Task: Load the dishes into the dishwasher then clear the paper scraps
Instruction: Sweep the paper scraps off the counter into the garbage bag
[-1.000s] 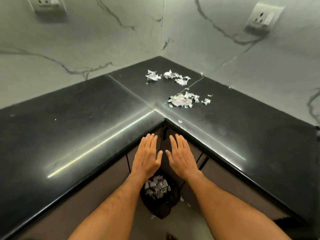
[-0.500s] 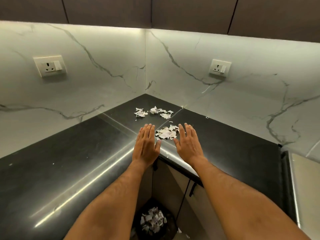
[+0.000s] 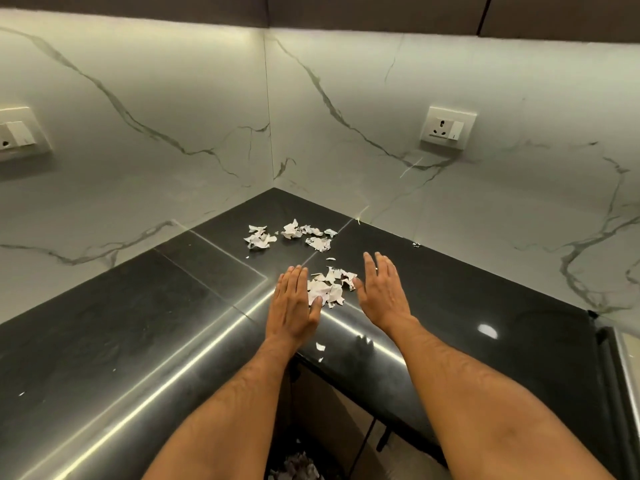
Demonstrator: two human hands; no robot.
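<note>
A near pile of torn white paper scraps lies on the black corner counter. My left hand is flat with straight fingers at the pile's left side, its thumb touching the scraps. My right hand is open at the pile's right side, fingers straight, holding nothing. More scraps lie farther back in two small heaps, a left heap and a right heap. One or two loose bits sit near the counter's inner edge. No dishes or dishwasher are in view.
A dark bin holding paper scraps stands on the floor below the inner corner, between my forearms. Marble walls with two sockets, one on the left and one on the right, enclose the corner. Cabinet fronts run under the counter.
Both hands moved forward from above the bin over the counter edge to either side of the near scrap pile. The view tilted up.
</note>
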